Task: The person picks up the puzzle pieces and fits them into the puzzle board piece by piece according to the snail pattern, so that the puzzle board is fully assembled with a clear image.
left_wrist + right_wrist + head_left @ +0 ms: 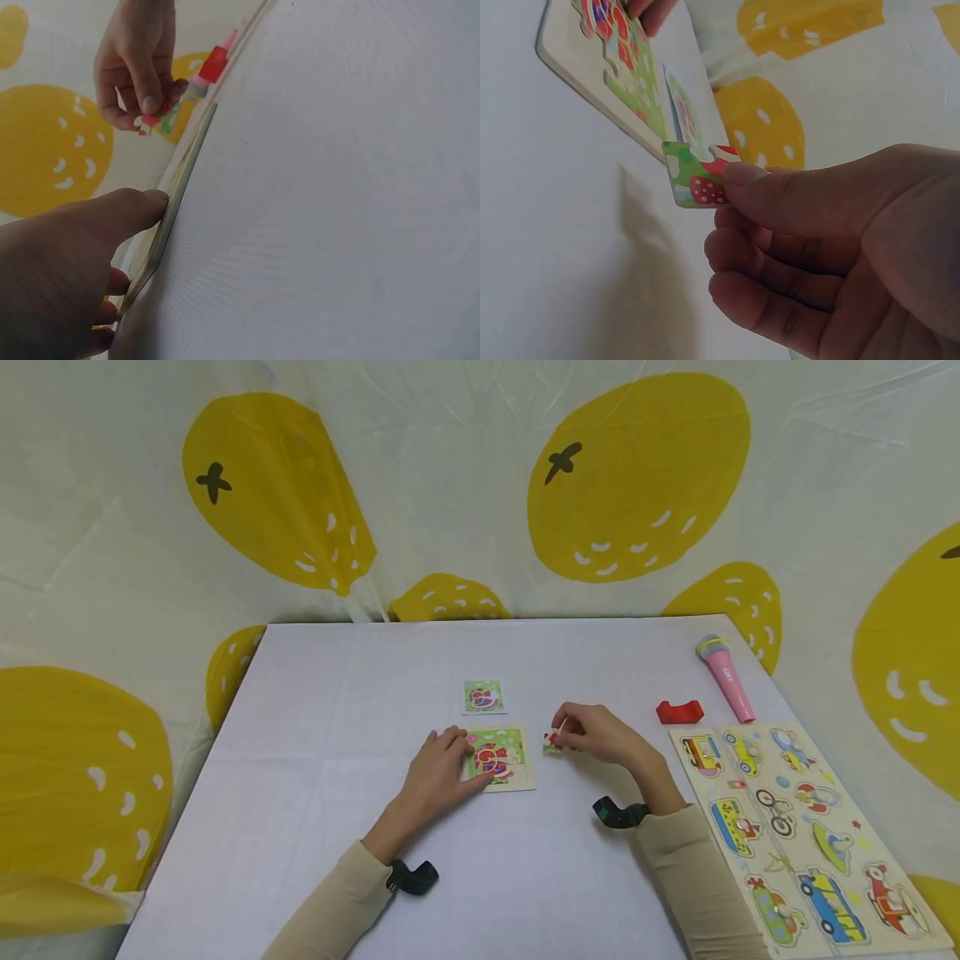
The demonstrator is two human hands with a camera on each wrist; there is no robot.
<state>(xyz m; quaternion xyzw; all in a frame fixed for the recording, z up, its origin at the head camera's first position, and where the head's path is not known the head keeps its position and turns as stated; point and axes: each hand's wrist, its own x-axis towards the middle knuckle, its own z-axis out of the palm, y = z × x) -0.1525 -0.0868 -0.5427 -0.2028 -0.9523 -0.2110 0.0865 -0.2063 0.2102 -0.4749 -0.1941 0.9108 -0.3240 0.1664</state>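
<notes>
A square jigsaw board (528,777) with a red, purple and green picture lies on the white table; its lower right part shows bare backing. My left hand (438,777) rests on the board's left side, thumb spread along the near edge and fingertips at the left. Right of the board, my right hand (600,733) pinches a jigsaw piece (684,180) between thumb and fingers. Green with a red, white-dotted patch, this piece is held just above the table. Behind the board lies a small picture card (483,697) with a similar design.
At the right lie a red curved block (680,712), a pink toy microphone (727,681) and a large wooden vehicle puzzle (810,835) beside my right forearm. A curtain (450,485) with yellow fruit shapes hangs behind the table's far edge.
</notes>
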